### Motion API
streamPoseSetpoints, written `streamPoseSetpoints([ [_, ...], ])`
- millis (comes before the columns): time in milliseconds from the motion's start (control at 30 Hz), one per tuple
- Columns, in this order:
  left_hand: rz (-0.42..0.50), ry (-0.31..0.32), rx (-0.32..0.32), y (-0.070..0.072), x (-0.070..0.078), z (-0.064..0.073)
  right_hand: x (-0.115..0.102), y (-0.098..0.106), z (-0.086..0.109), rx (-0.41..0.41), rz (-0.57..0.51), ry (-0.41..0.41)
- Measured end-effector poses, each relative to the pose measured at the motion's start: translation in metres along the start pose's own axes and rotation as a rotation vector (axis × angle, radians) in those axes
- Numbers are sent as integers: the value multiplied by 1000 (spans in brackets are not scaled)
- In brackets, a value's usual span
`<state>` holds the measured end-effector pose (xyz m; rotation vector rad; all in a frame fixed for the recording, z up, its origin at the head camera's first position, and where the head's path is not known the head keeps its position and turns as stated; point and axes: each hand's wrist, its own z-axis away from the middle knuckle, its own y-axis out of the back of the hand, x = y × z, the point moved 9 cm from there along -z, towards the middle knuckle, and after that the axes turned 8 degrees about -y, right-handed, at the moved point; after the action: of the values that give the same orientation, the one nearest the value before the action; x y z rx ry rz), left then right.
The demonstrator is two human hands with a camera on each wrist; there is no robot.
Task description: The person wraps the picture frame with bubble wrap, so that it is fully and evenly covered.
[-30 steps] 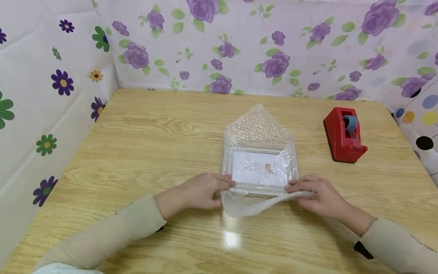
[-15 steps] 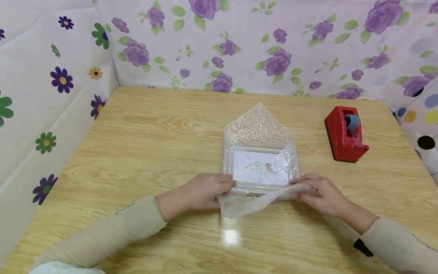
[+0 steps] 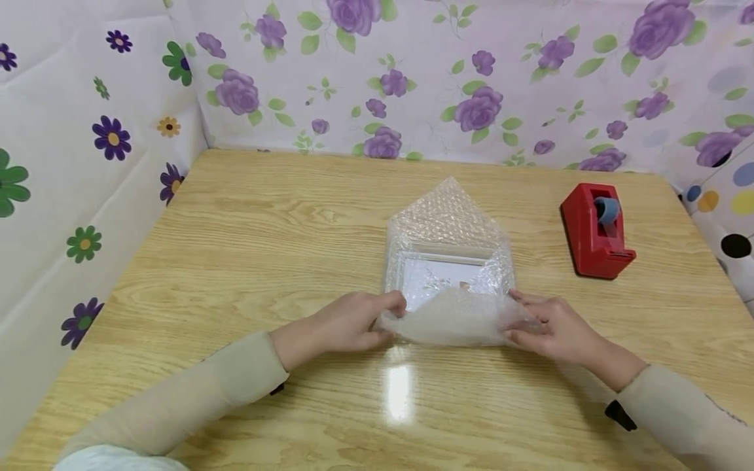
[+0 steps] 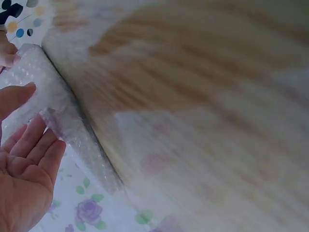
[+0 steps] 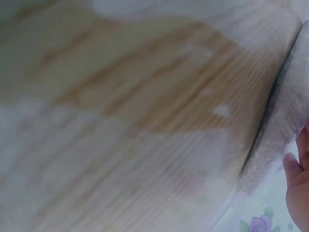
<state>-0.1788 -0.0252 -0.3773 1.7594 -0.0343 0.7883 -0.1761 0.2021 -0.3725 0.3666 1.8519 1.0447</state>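
A picture frame [image 3: 421, 278] lies on the table in clear bubble wrap [image 3: 462, 320], seen in the head view. The near flap is folded up over the frame's lower part, while the far flap spreads flat as a point behind it. My left hand [image 3: 347, 324] holds the flap's left corner, its thumb in front and fingers at the frame's side. At the opposite corner, my right hand [image 3: 556, 332] grips the wrap between thumb and fingers. The left wrist view shows the wrap [image 4: 48, 89] between thumb and fingers. Only part of the right hand [image 5: 299, 179] shows in its wrist view.
A red tape dispenser [image 3: 597, 232] with a roll of tape stands to the right on the wooden table [image 3: 265, 216]. Flowered sheets [image 3: 353, 78] hang behind the table and along its left side.
The near flap of bubble wrap has swung up from the table's near side and now covers the lower part of the picture frame. Both hands have stayed at its corners.
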Motion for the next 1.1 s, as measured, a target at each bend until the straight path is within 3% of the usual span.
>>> streamPoseSetpoints([
  [133, 30, -33, -6, 1, 1, -2, 5, -1, 0, -24, 8, -23],
  [267, 37, -73, -24, 1, 2, -3, 2, 1, -2, -12, 22, 19],
  [433, 83, -62, -38, 1, 1, -2, -3, 3, -3, 1, 11, 61],
  [600, 160, 0, -43, 1, -3, 0, -6, 3, -1, 15, -29, 73],
  [733, 157, 51, -44, 2, -6, 1, -8, 3, 1, 35, -39, 74],
  [900, 145, 132, -38, 2, -11, 1, -4, 3, 1, 46, -16, -1],
  [1100, 282, 226, -1, 4, -23, -1, -4, 3, -5, 47, 86, -122],
])
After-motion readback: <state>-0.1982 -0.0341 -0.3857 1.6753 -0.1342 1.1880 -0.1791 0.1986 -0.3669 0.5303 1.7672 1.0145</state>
